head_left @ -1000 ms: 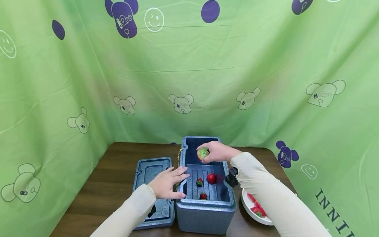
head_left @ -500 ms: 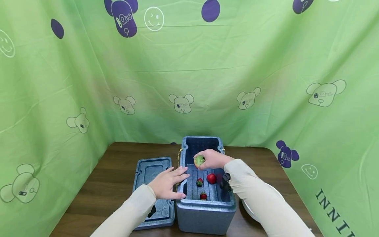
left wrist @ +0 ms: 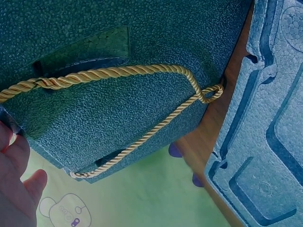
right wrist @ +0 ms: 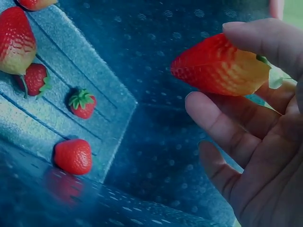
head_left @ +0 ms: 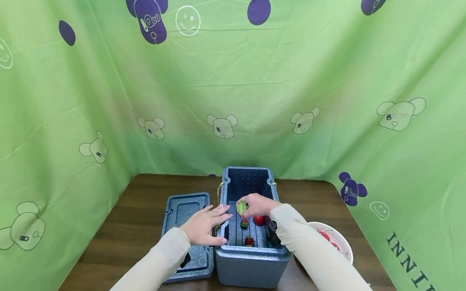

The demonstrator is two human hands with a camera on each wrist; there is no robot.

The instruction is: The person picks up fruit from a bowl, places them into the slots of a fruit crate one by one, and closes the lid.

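My right hand (head_left: 256, 205) pinches a large strawberry (right wrist: 218, 68), red at the tip and yellow-green by the leaves, between thumb and fingers. It is inside the open blue foam box (head_left: 251, 268), over the box's grooved floor. Several red strawberries lie on that floor, among them a small leafy strawberry (right wrist: 83, 105) and a rounder red one (right wrist: 73, 156). My left hand (head_left: 204, 227) rests on the box's left rim with fingers spread and straight. The left wrist view shows part of its fingers at the rim, beside a golden rope (left wrist: 156, 128) on the box's side.
A blue foam lid (head_left: 187, 210) lies on the wooden table (head_left: 123, 222), left of the box. To the right stands a white bowl (head_left: 350, 252) with red fruit, partly covered by my right sleeve. A green printed curtain (head_left: 255, 60) hangs behind.
My right hand has moved down and slightly left, carrying the large strawberry deeper into the box. The white bowl shows more beside the sleeve. My left hand stays on the rim.
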